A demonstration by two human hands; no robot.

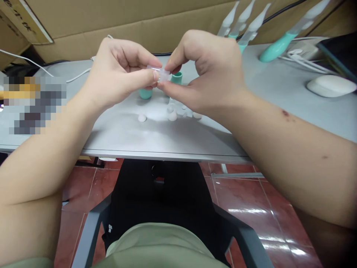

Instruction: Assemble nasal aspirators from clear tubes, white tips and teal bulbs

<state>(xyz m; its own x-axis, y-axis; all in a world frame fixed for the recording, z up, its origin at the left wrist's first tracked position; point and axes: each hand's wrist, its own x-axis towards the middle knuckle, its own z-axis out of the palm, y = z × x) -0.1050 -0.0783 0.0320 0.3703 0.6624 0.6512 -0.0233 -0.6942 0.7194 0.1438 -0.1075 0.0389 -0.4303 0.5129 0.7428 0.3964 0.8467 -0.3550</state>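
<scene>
Between my two hands, above the grey table, is a small clear plastic tube-like piece. My left hand pinches its left end with thumb and fingers. On its right end, the thumb and fingertips of my right hand are closed. Below and behind the hands stand a teal bulb part and a teal part with an open neck, both partly hidden. Small whitish domed caps and a few clear little pieces lie on the tabletop just under my hands.
Several teal-handled devices with clear bodies and white pointed tips are at the back right. A white computer mouse and white cables lie on the right. Cardboard lines the back of the grey table. A white cord runs along the left.
</scene>
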